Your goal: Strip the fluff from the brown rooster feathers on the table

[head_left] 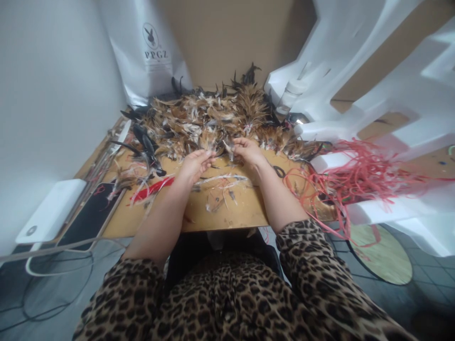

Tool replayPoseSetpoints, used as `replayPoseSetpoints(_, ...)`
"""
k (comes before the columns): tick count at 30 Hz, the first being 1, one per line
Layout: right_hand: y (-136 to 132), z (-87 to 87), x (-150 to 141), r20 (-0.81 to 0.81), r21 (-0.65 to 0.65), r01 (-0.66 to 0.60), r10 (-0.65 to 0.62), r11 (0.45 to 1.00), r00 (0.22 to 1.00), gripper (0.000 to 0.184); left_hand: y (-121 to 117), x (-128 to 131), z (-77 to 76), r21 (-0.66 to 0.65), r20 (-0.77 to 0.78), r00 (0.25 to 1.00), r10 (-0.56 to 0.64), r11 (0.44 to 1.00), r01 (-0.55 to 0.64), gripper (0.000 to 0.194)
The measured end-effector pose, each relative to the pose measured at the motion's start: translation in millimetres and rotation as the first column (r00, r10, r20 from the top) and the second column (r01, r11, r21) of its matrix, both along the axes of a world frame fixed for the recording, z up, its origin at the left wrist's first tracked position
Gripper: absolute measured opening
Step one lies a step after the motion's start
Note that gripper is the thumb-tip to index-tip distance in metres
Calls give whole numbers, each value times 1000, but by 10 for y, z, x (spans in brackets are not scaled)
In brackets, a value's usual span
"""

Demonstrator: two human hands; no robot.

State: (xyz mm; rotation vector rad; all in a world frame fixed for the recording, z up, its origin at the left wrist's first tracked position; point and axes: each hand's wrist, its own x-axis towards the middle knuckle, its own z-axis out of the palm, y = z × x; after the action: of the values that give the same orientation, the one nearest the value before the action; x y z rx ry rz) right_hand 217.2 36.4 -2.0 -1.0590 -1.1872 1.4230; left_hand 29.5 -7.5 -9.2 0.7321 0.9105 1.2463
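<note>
In front of me, a broad heap of brown, white and black feathers (192, 113) covers the back of the wooden table (220, 213). My left hand (197, 165) pinches a small tuft of brown feathers (209, 140) at its base. Just to the right, my right hand (246, 151) has its thumb and fingers closed on a pale feather (228, 148). The two hands are a short way apart at the heap's front edge. Below them, thin white strips and feather scraps (220, 187) lie on the wood.
Red plastic strings (369, 175) tangle at the right over white foam pieces (391, 208). A red strip (151, 189) and black feathers (145, 144) lie at left. Further left are a white power bank (51, 210) and a phone (90, 215). A white bag (152, 71) stands behind.
</note>
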Motion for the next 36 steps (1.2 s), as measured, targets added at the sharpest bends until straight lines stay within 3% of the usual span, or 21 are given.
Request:
replayPoseSetpoints(9, -149, 34, -163, 220, 176, -169, 129, 970, 967, 33, 5, 39, -14, 96, 2, 1000, 29, 995, -29, 14)
replayPoseSetpoints(15, -127, -21, -170, 198, 181, -172, 136, 968, 971, 33, 27, 36, -12, 111, 89, 996, 19, 993, -29, 3)
replayPoseSetpoints(20, -14, -74, -64, 257, 158, -9, -33, 987, 966, 26, 68, -23, 31, 9, 219, 971, 100, 995, -104, 13)
replayPoseSetpoints(23, 16, -94, -49, 341, 312, 92, -202, 946, 918, 30, 90, -51, 49, -52, 271, 954, 126, 992, -116, 17)
replayPoseSetpoints(25, 6, -92, -72, 358, 407, 90, -250, 909, 900, 35, 95, -62, 55, -78, 298, 946, 129, 991, -111, 17)
replayPoseSetpoints(28, -23, -79, -119, 349, 439, 35, -206, 898, 914, 34, 65, -69, 70, -73, 315, 946, 71, 996, -51, 14)
replayPoseSetpoints(31, -14, -87, -111, 342, 393, 31, -177, 919, 923, 30, -1, -72, 90, -37, 250, 966, -64, 996, 75, 8)
replayPoseSetpoints(36, 79, -113, 52, 447, 412, 118, -314, 903, 837, 29, -71, -86, 110, 7, 129, 966, -225, 974, 226, 8)
